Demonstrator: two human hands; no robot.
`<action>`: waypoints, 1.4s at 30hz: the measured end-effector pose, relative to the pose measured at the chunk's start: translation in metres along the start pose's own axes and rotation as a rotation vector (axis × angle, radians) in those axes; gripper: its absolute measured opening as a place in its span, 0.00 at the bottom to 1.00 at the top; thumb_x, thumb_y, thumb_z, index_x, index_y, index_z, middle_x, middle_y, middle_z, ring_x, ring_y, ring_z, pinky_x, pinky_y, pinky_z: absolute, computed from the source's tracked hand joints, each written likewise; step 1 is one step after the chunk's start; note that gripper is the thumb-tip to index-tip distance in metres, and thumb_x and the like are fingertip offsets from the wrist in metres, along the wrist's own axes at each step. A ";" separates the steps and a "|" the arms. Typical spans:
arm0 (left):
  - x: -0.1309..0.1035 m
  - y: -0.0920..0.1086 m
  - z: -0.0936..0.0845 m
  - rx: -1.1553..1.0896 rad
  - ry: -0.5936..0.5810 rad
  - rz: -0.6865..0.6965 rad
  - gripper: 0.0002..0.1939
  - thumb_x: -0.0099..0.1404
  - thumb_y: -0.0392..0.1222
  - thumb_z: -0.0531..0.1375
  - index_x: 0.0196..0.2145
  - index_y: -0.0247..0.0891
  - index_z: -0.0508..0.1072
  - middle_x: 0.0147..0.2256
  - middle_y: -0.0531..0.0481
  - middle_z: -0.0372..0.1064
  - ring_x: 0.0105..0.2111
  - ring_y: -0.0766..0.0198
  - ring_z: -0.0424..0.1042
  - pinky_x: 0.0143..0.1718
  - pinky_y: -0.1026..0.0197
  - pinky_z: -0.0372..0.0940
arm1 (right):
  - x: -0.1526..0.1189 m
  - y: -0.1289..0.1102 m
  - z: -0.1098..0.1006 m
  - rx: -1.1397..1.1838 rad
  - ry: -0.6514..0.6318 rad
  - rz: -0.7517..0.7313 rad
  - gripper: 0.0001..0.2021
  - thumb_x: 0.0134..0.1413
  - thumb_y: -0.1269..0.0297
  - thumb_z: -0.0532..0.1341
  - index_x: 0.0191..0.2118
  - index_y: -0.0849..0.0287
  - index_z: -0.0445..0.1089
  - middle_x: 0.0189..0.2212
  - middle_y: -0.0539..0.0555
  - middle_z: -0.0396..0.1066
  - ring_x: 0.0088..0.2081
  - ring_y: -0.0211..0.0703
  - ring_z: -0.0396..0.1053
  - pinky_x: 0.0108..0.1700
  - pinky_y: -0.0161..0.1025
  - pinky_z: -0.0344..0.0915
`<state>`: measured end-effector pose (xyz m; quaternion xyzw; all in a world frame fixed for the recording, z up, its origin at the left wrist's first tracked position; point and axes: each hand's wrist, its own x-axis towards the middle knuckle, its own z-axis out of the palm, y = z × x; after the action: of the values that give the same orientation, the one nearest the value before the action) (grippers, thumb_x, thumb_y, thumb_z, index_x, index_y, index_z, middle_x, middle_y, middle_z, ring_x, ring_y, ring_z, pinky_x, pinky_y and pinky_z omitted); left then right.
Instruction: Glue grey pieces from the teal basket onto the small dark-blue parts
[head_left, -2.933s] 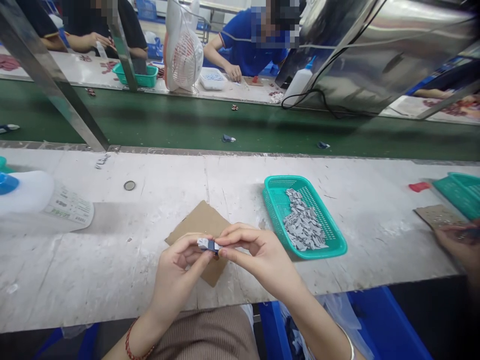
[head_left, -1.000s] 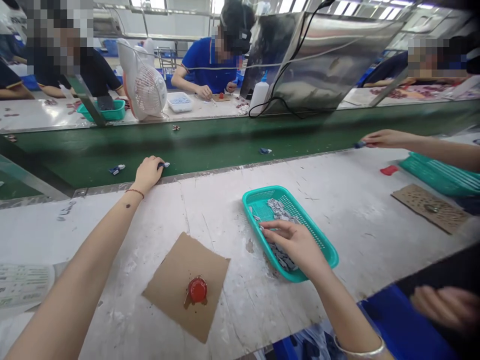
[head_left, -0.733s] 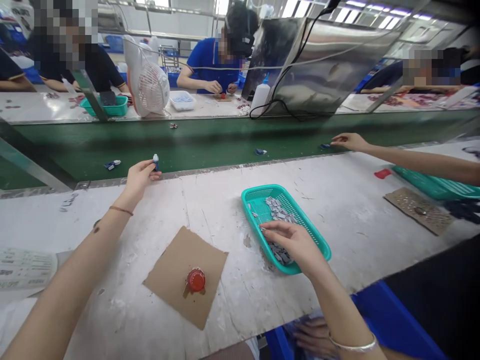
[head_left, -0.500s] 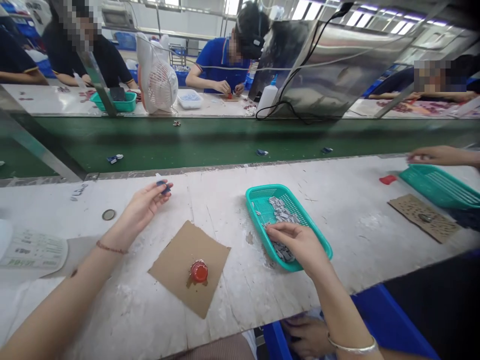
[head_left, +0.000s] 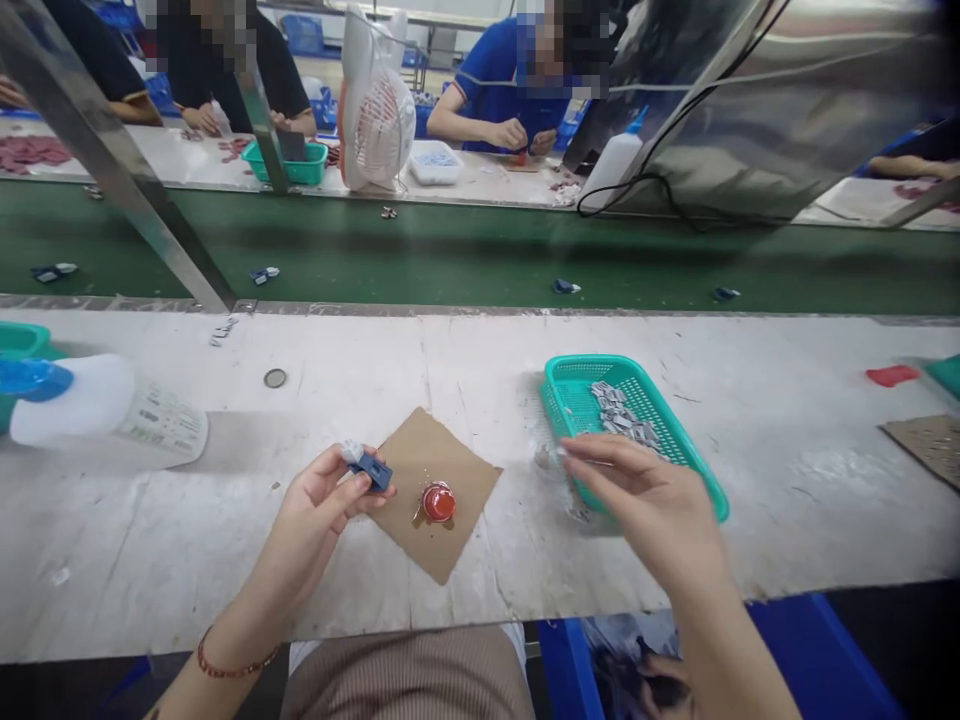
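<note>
The left hand had its grip clamped on a blue-and-white piece above the desk, hiding the left corner of the cardboard. The right hand had thumb and fingertips pinched together on a small pale piece — too blurred to make out — and covered part of the green basket and its grey pieces; the frame cut off a white bottle's blue top.

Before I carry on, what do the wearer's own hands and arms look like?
The left hand is ungloved, with a thin reddish, beaded-looking bracelet around its wrist. The right hand is ungloved too, with nothing worn showing. No sleeves are visible.
</note>
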<state>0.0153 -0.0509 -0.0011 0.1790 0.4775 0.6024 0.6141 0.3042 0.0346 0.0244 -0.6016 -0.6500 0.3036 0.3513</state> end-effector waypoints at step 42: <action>-0.024 -0.038 0.033 0.087 -0.085 0.070 0.09 0.60 0.42 0.67 0.39 0.39 0.78 0.39 0.49 0.79 0.37 0.61 0.78 0.43 0.61 0.73 | -0.030 -0.064 0.060 0.516 -0.574 0.075 0.06 0.50 0.62 0.70 0.35 0.55 0.81 0.34 0.53 0.74 0.38 0.42 0.74 0.43 0.39 0.74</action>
<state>0.0681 -0.0685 -0.0065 0.2475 0.4701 0.5941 0.6040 0.2191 0.0005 0.0402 -0.4073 -0.6016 0.6258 0.2839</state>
